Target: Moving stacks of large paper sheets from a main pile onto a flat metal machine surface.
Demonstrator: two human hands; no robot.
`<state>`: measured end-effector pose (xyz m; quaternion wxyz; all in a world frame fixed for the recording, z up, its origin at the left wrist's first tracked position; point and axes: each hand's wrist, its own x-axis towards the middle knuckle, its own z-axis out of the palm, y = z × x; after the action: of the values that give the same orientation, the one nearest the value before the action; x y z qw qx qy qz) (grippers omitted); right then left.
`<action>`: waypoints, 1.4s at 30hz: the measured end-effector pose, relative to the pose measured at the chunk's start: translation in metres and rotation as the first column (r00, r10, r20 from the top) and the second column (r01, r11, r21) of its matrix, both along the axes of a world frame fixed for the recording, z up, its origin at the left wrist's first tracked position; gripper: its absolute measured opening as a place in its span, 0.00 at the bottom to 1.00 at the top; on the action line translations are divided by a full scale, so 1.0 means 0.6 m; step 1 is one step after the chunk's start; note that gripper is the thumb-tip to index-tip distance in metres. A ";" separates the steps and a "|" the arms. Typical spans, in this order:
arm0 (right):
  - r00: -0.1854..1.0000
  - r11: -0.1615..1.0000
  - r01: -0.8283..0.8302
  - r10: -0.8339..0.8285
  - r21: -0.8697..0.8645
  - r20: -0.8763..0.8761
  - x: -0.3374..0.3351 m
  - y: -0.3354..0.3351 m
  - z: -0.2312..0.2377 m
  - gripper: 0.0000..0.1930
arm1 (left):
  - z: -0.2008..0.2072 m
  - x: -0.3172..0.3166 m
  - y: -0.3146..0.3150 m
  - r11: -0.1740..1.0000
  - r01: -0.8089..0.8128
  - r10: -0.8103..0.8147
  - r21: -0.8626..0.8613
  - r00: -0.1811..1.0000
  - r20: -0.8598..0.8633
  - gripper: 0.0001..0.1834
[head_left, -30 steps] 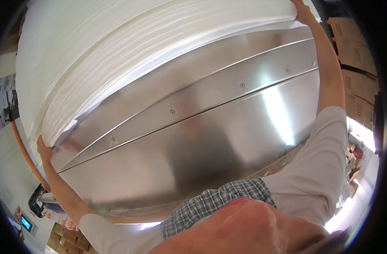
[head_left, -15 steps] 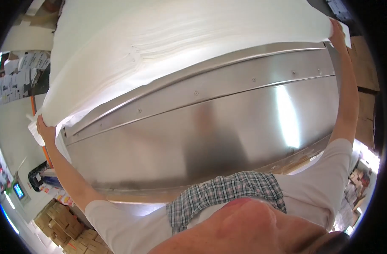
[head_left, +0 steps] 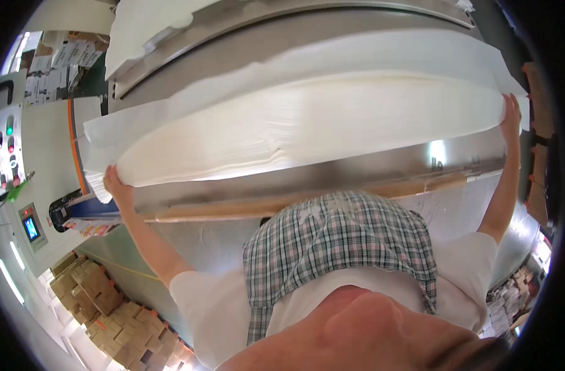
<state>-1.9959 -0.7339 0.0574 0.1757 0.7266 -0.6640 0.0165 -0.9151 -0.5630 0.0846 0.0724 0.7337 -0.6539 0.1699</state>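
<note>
A wide, thick stack of thin white sheets (head_left: 307, 127) spans the view, bowed, over a flat steel surface (head_left: 338, 173). My left hand (head_left: 117, 187) is closed on its left end, where the layered sheet edges fan out. At the far right end my right hand (head_left: 511, 117) grips the same stack, thumb and fingers around the edge. Both arms are stretched wide. More white material (head_left: 152, 21) lies farther off behind a long metal bar (head_left: 251, 28).
On the left stands a machine panel (head_left: 7, 148) with coloured buttons, above a small lit screen (head_left: 30, 229). Cardboard boxes (head_left: 131, 331) are stacked at lower left, others (head_left: 539, 105) at the right. A tan strip (head_left: 233, 209) edges the steel surface near my body.
Both hands have drawn the white stack toward me, off the far bar and over the steel surface. It now hides much of that surface.
</note>
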 end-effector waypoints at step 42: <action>0.688 0.834 -0.540 0.362 0.111 0.629 0.419 -0.067 0.015 0.21 | -0.003 -0.588 -0.074 0.784 0.619 -0.410 -0.041 0.467 -0.783 0.14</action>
<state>-1.7446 -0.7742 0.0664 -0.1538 0.8447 -0.4781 0.1850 -1.2682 -0.6075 0.0828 0.2939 0.5029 -0.7680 -0.2662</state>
